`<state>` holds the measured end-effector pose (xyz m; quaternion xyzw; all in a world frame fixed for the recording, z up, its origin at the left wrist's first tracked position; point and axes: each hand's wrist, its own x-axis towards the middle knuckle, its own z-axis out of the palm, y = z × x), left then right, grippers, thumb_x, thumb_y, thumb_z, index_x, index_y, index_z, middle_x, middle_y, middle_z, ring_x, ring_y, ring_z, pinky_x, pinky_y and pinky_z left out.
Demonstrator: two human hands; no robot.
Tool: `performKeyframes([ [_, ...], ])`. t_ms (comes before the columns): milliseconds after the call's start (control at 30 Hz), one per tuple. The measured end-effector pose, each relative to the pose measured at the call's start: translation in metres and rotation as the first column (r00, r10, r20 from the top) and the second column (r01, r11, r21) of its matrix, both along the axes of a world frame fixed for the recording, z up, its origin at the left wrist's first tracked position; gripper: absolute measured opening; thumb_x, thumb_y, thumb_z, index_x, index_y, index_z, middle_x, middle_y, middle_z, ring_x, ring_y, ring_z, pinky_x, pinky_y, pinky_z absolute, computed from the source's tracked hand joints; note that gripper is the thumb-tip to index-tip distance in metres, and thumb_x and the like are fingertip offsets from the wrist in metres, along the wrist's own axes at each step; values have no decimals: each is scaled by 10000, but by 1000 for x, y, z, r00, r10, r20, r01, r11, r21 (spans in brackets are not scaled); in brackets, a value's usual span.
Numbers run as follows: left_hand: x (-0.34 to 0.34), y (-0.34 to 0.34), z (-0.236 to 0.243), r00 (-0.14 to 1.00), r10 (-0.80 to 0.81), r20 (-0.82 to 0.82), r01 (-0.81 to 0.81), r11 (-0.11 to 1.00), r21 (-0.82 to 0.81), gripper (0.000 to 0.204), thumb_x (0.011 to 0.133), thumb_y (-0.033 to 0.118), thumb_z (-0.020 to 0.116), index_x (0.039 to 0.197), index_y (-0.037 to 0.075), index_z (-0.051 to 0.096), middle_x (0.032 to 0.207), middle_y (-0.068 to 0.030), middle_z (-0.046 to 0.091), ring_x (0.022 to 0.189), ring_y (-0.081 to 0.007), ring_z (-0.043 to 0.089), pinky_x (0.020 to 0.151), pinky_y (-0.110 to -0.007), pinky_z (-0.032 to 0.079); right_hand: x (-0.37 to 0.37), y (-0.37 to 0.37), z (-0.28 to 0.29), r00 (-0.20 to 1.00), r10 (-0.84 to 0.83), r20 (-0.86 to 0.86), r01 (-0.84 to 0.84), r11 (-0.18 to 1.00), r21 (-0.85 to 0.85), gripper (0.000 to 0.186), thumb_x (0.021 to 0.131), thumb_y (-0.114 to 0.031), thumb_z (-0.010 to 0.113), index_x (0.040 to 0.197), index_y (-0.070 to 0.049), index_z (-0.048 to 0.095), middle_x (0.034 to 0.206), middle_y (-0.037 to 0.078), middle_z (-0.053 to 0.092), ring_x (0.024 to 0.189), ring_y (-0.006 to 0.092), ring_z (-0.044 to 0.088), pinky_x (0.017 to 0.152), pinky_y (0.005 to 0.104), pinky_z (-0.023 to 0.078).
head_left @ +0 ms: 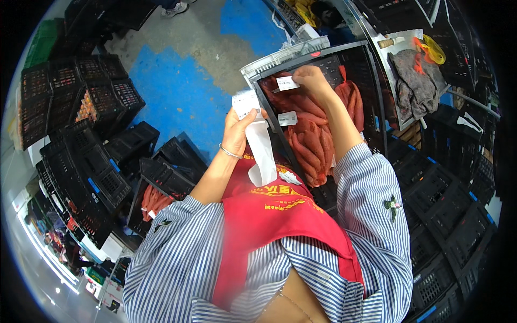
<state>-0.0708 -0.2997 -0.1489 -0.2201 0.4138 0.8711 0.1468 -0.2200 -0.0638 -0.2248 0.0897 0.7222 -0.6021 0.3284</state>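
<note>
My left hand (238, 126) is closed on a strip of white labels (261, 151), its thumb over the printed top piece and the long backing hanging down. My right hand (309, 81) pinches a small white label (285, 83) over reddish bags of long produce (312, 151), perhaps in netting, in a black crate (379, 102). Whether that label touches a bag I cannot tell. Another white label (287, 118) lies on the bags just below it. A red apron (274, 215) shows beneath my arms.
Stacked black crates stand left (107, 167) and right (441, 210). A pale crate (285, 56) is behind mine. A side surface (401, 43) holds a grey cloth (409, 86) and yellow tape-like roll (431, 51). A person's shoe (175, 8) is on the blue-patched floor (161, 102).
</note>
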Motion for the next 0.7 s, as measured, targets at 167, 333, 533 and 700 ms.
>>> performKeyframes([
  [167, 1, -8, -4, 997, 40, 58, -37, 998, -59, 219, 922, 114, 638, 1115, 43, 564, 917, -95, 680, 834, -184, 672, 725, -323, 553, -12, -15, -35, 987, 150, 54, -156, 980, 125, 180, 736, -67, 696, 903, -17, 740, 867, 119, 715, 843, 212, 656, 789, 309, 498],
  [333, 4, -11, -8, 996, 33, 83, -27, 998, -64, 216, 923, 112, 633, 1116, 42, 563, 912, -93, 679, 823, -184, 671, 721, -319, 546, -16, -14, -56, 948, 316, 36, -291, 814, 503, 299, 698, -240, 738, 961, -98, 748, 1005, 148, 720, 995, 292, 671, 870, 365, 513],
  [533, 5, -14, -6, 995, 41, 87, -36, 998, -56, 223, 922, 107, 632, 1122, 41, 561, 915, -93, 679, 825, -187, 672, 724, -321, 547, -17, -20, -24, 930, 351, 109, -354, 780, 516, 285, 713, -179, 672, 970, -71, 730, 976, 156, 709, 929, 299, 668, 834, 378, 515],
  [700, 5, -14, -5, 995, 35, 97, -28, 997, -66, 229, 919, 105, 634, 1123, 40, 554, 917, -93, 678, 827, -193, 672, 729, -328, 549, -5, -21, -30, 894, 447, 1, -336, 670, 662, 381, 728, -221, 656, 1084, -89, 692, 1092, 183, 687, 1047, 344, 642, 915, 424, 508],
])
